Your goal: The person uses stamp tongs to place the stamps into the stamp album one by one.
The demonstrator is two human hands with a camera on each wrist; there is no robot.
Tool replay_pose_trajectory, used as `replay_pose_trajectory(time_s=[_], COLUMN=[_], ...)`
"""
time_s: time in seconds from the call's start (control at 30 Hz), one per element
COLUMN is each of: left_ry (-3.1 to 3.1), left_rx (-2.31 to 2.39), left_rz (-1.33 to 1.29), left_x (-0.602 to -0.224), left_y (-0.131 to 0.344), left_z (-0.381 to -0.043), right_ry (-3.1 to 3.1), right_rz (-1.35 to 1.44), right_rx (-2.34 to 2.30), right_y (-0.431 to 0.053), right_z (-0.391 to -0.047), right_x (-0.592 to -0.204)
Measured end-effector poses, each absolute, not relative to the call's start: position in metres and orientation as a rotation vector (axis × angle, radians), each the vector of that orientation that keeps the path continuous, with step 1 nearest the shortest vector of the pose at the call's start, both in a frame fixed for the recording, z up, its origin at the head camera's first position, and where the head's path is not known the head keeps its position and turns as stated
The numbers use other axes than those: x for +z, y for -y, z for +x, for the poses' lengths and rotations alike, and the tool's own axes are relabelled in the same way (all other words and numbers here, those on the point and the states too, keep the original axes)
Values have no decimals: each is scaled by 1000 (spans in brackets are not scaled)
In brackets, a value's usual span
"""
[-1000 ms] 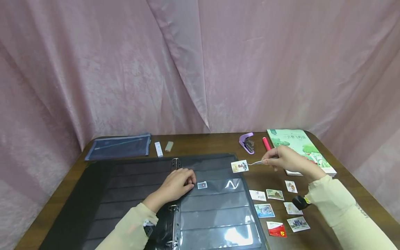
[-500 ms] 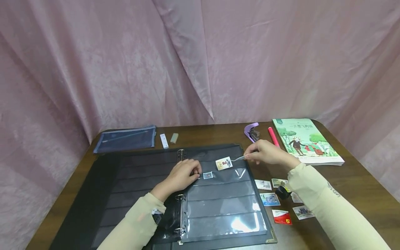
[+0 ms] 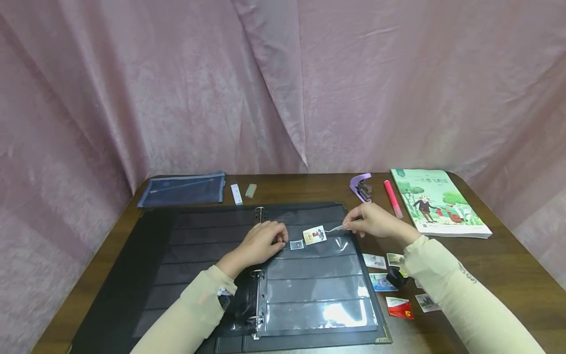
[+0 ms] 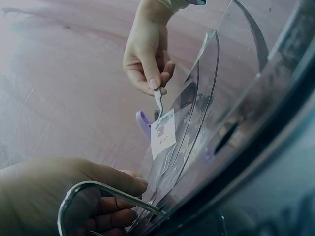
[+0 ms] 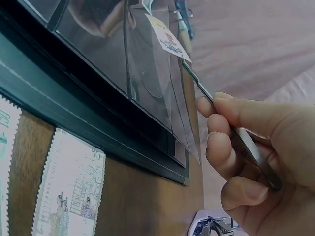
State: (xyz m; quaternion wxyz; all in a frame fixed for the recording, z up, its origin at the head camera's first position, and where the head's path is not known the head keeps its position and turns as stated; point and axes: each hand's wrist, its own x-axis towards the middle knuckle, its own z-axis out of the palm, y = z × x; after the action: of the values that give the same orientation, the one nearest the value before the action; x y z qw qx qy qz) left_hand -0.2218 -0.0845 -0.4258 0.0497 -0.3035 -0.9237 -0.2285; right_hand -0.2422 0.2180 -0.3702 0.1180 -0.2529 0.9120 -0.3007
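My right hand grips metal tweezers, whose tips hold a white-bordered picture stamp. This stamp is at the top edge of a clear pocket page in a black ring-binder album. Just left of it, a small blue stamp lies in the top strip. My left hand is beside the binder rings, thumb and curled fingers pinching the page's clear film. A metal ring crosses in front of those fingers in the left wrist view.
Several loose stamps lie right of the album, partly hidden by my right sleeve. Behind are a blue mesh pouch, a white strip, an eraser-like block, a purple stapler, a pink marker and a green book.
My right hand has carried the stamp in the tweezers leftward from beside the album to over the page's top pocket. The left hand has stayed by the rings. The head view has shifted slightly.
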Motion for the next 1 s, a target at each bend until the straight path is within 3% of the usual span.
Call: replay_pose_trajectory(time_s=[1.0], left_ry=[2852], left_rx=[-685], left_rz=[-924], left_x=[-420], left_y=[84], left_z=[-222], right_ry=[-2562], right_rz=[-766], right_rx=[-702], right_y=[-216], right_z=[-243], right_x=[-361])
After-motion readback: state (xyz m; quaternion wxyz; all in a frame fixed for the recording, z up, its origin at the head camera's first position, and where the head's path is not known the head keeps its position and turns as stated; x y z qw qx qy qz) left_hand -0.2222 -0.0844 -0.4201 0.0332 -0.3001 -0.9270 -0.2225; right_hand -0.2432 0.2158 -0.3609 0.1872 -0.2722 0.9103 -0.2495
